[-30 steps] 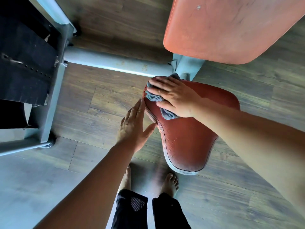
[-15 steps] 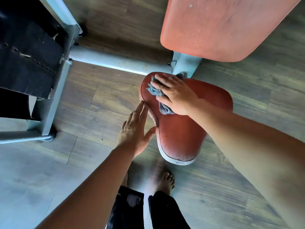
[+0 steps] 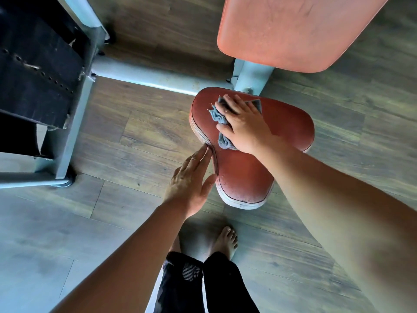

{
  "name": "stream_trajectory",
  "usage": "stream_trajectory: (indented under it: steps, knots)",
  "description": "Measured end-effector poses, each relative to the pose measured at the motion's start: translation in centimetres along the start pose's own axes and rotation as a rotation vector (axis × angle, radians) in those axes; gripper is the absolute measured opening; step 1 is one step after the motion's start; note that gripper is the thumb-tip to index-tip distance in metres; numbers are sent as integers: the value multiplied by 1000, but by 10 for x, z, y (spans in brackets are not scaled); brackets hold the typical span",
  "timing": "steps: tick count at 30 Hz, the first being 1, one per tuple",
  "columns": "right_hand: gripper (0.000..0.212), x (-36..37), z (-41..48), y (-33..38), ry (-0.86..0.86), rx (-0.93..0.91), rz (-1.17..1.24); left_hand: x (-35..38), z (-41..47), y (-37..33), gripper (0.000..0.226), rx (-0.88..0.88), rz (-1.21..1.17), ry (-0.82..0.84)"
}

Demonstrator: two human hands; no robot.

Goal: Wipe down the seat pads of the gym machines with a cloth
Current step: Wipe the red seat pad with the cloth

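We record one red-brown, pear-shaped padded seat pad (image 3: 243, 172), mounted on the grey metal frame (image 3: 144, 75) just below one orange-red back pad (image 3: 293, 30). Its long axis runs from the frame's post towards the person. The wide end is at the post and the narrow end points at two bare feet (image 3: 225, 240).

One crumpled grey-blue cloth (image 3: 217, 116) lies on the wide end. The right hand (image 3: 244, 125) presses it down with fingers extended.

The left hand (image 3: 189, 181) is flat, fingers straight and together, fingertips touching the pad's left edge.

One black weight stack (image 3: 33, 64) stands at the left on the wood-look plank floor (image 3: 135, 132).
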State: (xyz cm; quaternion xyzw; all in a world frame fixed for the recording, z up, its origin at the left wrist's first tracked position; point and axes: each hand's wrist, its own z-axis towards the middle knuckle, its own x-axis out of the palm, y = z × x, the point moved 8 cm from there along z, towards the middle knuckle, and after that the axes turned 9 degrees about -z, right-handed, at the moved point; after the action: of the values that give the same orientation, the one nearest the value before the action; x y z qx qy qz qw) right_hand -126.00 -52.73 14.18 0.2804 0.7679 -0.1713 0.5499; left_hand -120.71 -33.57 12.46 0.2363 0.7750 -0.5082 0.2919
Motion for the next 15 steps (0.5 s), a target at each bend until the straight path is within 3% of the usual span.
stream_trajectory:
  steps: [3,7,10,15]
  knots:
    - [64,2,-32,15,-64,97,21,0,1,4,72,34,1,30]
    - [66,11,-100,43,-103,86,1,-6,2,3,77,79,9,69]
    - [64,9,-79,33,-87,62,2,-8,2,0,79,93,12,83]
    - [64,10,-38,4,-42,276,34,-5,-1,-1,77,80,-3,84]
